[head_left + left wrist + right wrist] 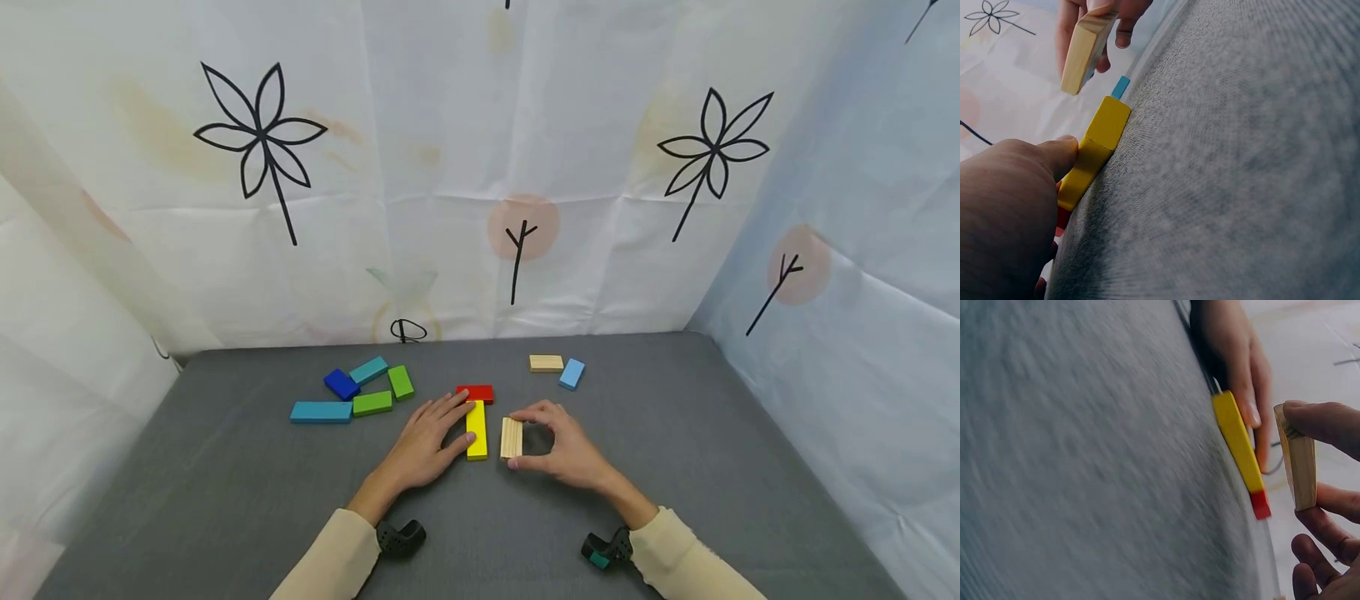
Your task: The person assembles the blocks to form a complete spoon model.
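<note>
Thumb and fingertips of my right hand (572, 450) pinch a plain wooden block (512, 439) at its two ends. In both wrist views that wooden block (1082, 53) is held up off the grey cloth. Just left of it, a yellow block (477, 450) lies lengthwise, its far end against a red block (483, 393) set crosswise. My left hand (422, 447) rests beside these two, fingers extended; its thumb touches the yellow block's side and a fingertip reaches the red one. The left wrist view shows only a sliver of red behind that hand.
Left of the hands lie a long blue block (321, 412), a dark blue block (342, 384), a teal block (369, 370) and two green blocks (401, 382). At the back right are another wooden block (546, 363) and a light blue block (572, 374). Patterned curtains (420, 167) surround the table.
</note>
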A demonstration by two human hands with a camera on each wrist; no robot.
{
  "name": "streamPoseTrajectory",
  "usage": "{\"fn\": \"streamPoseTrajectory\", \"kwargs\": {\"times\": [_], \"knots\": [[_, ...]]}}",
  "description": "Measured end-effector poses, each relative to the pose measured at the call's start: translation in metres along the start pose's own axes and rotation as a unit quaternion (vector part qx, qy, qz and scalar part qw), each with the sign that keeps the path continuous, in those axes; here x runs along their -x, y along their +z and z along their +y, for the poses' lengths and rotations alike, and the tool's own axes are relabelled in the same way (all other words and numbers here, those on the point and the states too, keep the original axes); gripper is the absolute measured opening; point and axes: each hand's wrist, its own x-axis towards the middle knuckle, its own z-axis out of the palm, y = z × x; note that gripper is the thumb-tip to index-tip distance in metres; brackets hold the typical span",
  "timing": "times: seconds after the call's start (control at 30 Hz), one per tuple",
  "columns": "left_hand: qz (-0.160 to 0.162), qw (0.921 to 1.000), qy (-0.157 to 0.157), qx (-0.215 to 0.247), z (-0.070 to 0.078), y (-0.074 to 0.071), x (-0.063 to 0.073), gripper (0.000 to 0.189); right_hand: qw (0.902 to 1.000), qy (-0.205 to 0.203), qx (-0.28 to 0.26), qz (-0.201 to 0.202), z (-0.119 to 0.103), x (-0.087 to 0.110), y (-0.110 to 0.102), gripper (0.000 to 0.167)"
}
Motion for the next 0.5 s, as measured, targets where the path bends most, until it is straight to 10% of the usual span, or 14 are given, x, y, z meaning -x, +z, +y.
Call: {"fn": "streamPoseTrajectory", "kwargs": {"times": [0.5], "knots": [[0.008,0.9998,0.015,-0.011,-0.001,-0.001,0.0,0.058,0.9987,-0.015,-0.023,-0.042,-0.011,0.0,0.022,0.062]]}}
